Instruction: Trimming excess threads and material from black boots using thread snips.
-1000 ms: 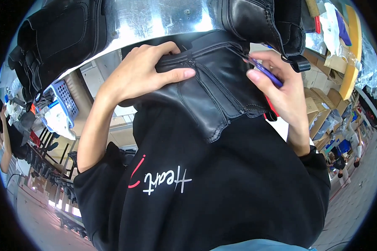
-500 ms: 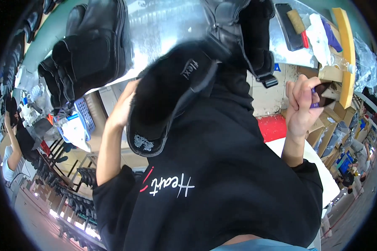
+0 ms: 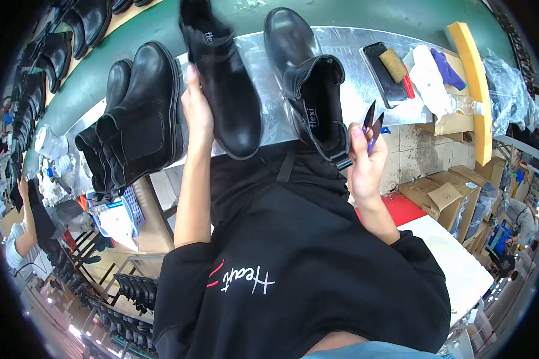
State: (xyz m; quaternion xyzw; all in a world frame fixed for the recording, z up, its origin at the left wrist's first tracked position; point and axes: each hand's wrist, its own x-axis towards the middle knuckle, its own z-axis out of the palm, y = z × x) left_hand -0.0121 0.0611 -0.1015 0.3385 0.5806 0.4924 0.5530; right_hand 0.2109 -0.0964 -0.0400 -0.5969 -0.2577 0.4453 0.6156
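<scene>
My left hand [image 3: 197, 113] grips the side of a black leather ankle boot [image 3: 236, 99], its rounded toe pointing toward me and its opening facing away. Closed around purple-handled thread snips [image 3: 371, 128], my right hand [image 3: 365, 164] is raised at the table's near edge, blades up and apart. Just left of the snips, a second black boot [image 3: 290, 45] lies on the metal tabletop [image 3: 353, 78], its toe away from me and its opening near me. More black boots [image 3: 147, 102] stand together to the left of my left hand.
A dark phone-like slab [image 3: 377, 66], a brush [image 3: 395, 66], a white cloth [image 3: 428, 75] and a clear bottle [image 3: 464, 105] lie at the right, beside a yellow foam strip [image 3: 476, 90]. Boots line the far left; a co-worker's arm [image 3: 24, 224] shows there. Cardboard boxes [image 3: 443, 194] stand lower right.
The held boot has swung away from my body and turned round, its toe now toward me. My right hand has moved left with the snips, whose blades now point upward.
</scene>
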